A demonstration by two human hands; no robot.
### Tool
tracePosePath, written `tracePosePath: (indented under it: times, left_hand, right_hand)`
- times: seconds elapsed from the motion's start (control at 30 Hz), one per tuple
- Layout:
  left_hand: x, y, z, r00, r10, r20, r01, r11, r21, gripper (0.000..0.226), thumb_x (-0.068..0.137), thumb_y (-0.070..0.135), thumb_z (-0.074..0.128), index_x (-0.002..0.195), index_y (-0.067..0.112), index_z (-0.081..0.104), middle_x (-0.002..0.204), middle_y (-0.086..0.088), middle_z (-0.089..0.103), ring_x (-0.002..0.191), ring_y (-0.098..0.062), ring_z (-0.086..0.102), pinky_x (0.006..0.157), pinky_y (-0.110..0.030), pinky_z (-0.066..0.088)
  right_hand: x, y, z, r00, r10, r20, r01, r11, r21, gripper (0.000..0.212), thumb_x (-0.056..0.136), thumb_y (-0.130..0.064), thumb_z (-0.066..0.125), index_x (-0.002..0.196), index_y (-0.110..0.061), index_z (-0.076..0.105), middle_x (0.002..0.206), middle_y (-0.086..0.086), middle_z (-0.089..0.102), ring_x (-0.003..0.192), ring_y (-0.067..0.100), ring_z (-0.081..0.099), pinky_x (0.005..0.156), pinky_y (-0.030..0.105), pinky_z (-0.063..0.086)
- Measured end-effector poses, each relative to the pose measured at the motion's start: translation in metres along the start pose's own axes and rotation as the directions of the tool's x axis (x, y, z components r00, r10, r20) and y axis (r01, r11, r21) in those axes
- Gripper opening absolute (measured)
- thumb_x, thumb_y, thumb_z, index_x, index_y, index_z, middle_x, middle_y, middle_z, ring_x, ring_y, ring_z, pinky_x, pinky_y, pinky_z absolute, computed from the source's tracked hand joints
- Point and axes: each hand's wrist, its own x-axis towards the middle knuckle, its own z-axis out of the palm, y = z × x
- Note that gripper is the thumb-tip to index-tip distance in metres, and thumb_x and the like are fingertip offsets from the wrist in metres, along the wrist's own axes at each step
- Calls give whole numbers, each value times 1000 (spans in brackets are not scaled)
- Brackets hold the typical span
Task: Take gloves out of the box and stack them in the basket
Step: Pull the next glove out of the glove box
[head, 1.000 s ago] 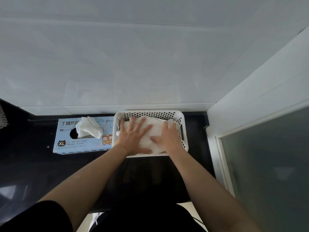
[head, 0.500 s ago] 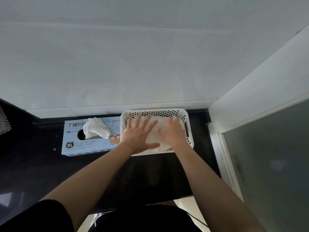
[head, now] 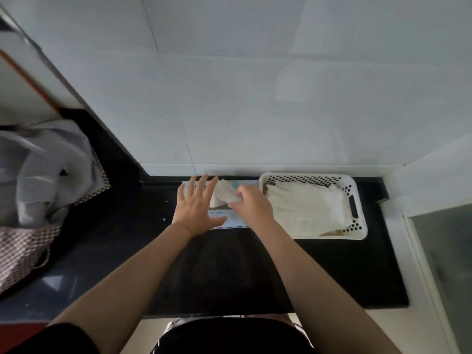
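The right hand (head: 251, 204) pinches a crumpled white glove (head: 224, 194) sticking up out of the pale blue cardboard glove box (head: 231, 221), while the left hand (head: 198, 206) lies flat on the box top, fingers straight and spread. Both hands cover most of the box, so its opening and print are hard to make out. A black stone counter (head: 332, 272) carries everything, with a white tiled wall (head: 255, 98) behind. At the far left a blurred grey bag (head: 43, 175) is cut off. Just right of the box, the white perforated plastic basket (head: 358, 232) holds a flat stack of white gloves (head: 306, 208).
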Motion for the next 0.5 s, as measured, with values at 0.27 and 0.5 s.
tracePosePath:
  times: [0.27, 0.5]
  left_hand:
    - [-8, -29, -6, 998, -34, -49, 28, 993, -114, 99, 77, 68, 60, 154, 25, 15, 160, -5, 19, 148, -28, 14, 119, -50, 16]
    - [-3, -25, -27, 995, -54, -83, 17, 920, -392, 44, 90, 42, 59, 129, 22, 57, 137, 0, 48, 130, -22, 41, 108, -39, 34]
  right_hand:
    - [2, -29, -3, 986, 2, -167, -21, 994, -111, 29, 97, -17, 45, 68, -17, 49, 84, -2, 46, 66, 18, 45, 57, 29, 31]
    - [-1, -47, -20, 971, 35, -237, -18, 997, 73, 21, 89, -15, 51, 69, -19, 53, 80, -4, 56, 66, 12, 52, 58, 26, 35]
